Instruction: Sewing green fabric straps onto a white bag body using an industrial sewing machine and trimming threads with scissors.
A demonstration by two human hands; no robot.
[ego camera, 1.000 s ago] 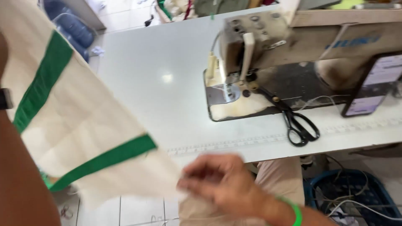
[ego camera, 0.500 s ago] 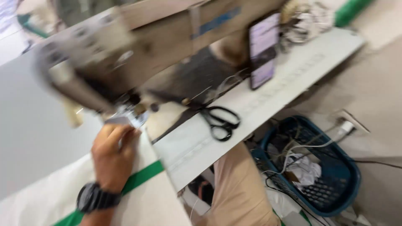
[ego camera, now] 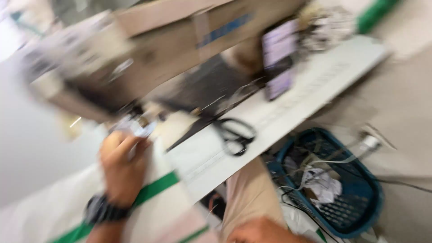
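Black scissors (ego camera: 235,135) on the table (ego camera: 315,85); blue basket (ego camera: 346,180) on floor.

The sewing machine (ego camera: 135,58) stands on the table (ego camera: 315,85), toward its back. A phone (ego camera: 278,67) leans upright just right of the machine. Scissors (ego camera: 236,135) lie on the table before the machine, near the front edge. Cloth (ego camera: 153,211) lies on the table's left part, and the left hand (ego camera: 121,166) rests on it, fingers (ego camera: 130,141) at the machine's needle end. A basket (ego camera: 360,180) sits on the floor, right of the table and below it. The right hand (ego camera: 261,231) is low, beside the person's knee.
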